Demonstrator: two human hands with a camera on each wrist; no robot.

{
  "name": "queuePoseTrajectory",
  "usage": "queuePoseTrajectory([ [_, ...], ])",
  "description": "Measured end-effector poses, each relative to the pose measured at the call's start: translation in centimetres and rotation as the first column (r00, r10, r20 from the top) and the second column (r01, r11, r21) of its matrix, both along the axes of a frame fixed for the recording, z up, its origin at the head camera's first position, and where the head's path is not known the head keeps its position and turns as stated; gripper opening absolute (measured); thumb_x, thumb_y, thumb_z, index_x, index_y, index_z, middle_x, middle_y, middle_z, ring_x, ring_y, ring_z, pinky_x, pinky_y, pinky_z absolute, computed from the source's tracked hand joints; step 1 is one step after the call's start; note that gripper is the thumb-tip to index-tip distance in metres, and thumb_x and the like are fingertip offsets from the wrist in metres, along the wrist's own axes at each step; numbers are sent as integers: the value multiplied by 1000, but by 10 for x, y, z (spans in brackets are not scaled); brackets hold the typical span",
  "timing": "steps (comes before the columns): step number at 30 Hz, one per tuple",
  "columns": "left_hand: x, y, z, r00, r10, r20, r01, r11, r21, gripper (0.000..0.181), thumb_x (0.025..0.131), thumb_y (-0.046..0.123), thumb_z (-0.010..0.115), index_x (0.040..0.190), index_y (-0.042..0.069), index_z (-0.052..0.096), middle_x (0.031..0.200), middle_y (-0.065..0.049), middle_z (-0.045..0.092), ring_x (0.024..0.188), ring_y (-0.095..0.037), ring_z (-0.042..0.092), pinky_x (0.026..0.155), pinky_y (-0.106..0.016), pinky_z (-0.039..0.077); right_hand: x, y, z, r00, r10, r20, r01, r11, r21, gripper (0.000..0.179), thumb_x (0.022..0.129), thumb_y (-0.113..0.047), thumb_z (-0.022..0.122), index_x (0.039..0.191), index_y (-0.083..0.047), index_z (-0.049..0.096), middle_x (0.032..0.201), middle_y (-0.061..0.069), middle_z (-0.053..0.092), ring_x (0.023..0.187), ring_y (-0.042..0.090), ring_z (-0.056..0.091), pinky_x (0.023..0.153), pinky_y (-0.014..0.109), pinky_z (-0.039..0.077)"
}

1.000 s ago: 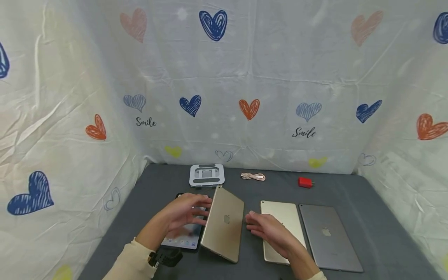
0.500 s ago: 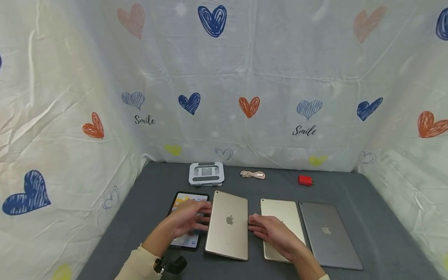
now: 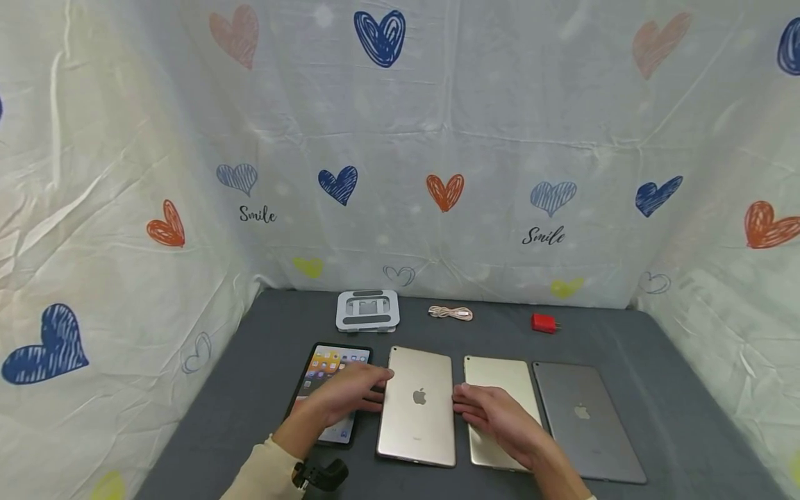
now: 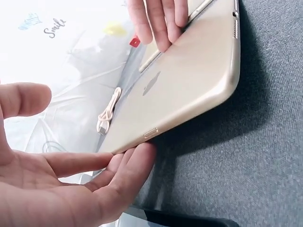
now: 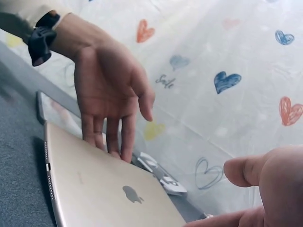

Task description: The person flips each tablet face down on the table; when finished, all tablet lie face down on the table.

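A gold tablet [image 3: 417, 430] lies back side up between my hands, its Apple logo showing. In the left wrist view there is a shadowed gap beneath its left edge. Fingers of my left hand [image 4: 71, 194] touch that edge from below, and the thumb stands away from it. My right hand [image 3: 500, 420] has its fingertips at the opposite edge, its thumb raised in the right wrist view. Partly under my left hand [image 3: 350, 392] is a tablet with a lit screen [image 3: 340, 432]. Beneath my right hand lies a second gold tablet [image 3: 500, 371].
A grey tablet [image 3: 587, 423] lies back up at the right. Along the back are a folded silver stand [image 3: 367, 321], a coiled cable [image 3: 451, 314] and a red charger plug [image 3: 544, 323]. A heart-patterned curtain [image 3: 487, 264] encloses the dark table [image 3: 275, 326].
The gold tablet has tipped down from a steep tilt to nearly flat and shifted to the right. Both hands have moved slightly rightward with it.
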State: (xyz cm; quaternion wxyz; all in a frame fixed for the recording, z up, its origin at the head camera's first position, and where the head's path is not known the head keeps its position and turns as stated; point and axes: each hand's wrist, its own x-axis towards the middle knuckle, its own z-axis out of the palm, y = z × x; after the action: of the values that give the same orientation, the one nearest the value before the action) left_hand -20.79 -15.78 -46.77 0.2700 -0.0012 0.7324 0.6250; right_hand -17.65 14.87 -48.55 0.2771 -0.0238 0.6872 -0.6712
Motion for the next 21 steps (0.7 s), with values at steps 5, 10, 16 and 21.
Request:
queuePoseTrajectory([
  [5, -1, 7, 1, 1000, -6, -7, 5, 999, -46, 59, 111, 29, 60, 146, -18, 54, 142, -31, 59, 127, -44, 69, 103, -53, 64, 0, 3, 0, 1000, -14, 5, 14, 1000, 12, 73, 119, -40, 45, 159, 20, 36, 166, 38, 40, 155, 49, 45, 131, 59, 38],
  [10, 0, 13, -2, 1000, -12, -15, 11, 995, -96, 58, 110, 28, 61, 143, -19, 56, 149, -34, 59, 130, -47, 68, 100, -52, 65, 0, 3, 0, 1000, -23, 9, 23, 1000, 13, 70, 119, -38, 44, 158, 20, 37, 166, 38, 41, 155, 49, 45, 131, 59, 38],
  [16, 1, 18, -4, 998, -12, -55, 4, 988, -156, 55, 110, 28, 62, 139, -19, 61, 151, -37, 57, 128, -46, 69, 98, -52, 67, 0, 0, 1, 999, -36, 4, 36, 999, 26, 67, 119, -34, 44, 157, 21, 38, 165, 39, 41, 155, 50, 45, 130, 60, 38],
  [21, 1, 20, -4, 997, -11, -73, -2, 984, -180, 54, 110, 28, 63, 137, -18, 64, 149, -36, 59, 127, -45, 70, 97, -51, 67, 0, -4, 2, 998, -61, 5, 61, 997, 54, 65, 119, -32, 47, 155, 21, 41, 163, 39, 44, 152, 50, 48, 129, 60, 40],
])
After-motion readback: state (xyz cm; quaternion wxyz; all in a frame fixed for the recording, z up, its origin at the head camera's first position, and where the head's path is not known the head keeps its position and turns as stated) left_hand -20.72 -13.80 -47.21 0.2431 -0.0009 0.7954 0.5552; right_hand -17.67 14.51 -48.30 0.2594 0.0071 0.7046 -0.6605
